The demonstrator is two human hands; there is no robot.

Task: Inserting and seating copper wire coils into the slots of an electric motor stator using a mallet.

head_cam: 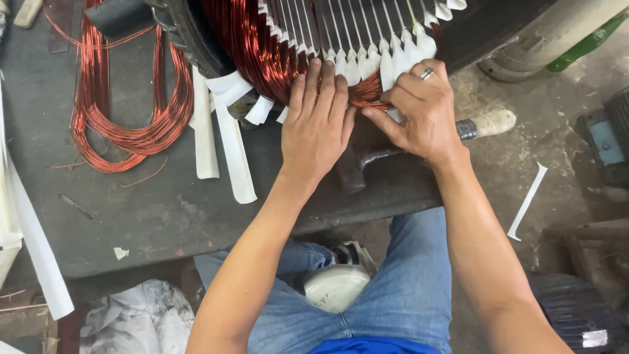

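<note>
Single head-worn view, looking steeply down and forward from close range over the person's lap onto the dark workbench [164, 216]; the motor stator windings [262, 52] fill the upper frame edge.

Off to the left of the hands there's a loose coil of copper wire [124, 98] lying on the dark workbench [164, 216], with long white paper strips [226, 141] draped just beside it and another white strip [39, 249] hanging off the bench's far left edge. Right under the hands sits a hammer [367, 164], its taped handle (pretty grubby) poking out to the right. Down on the concrete floor [557, 131], right of the hands, lies one more white strip [527, 200]. Below-left there's crumpled white plastic [141, 321], and a white shoe [337, 285] directly below.
</note>
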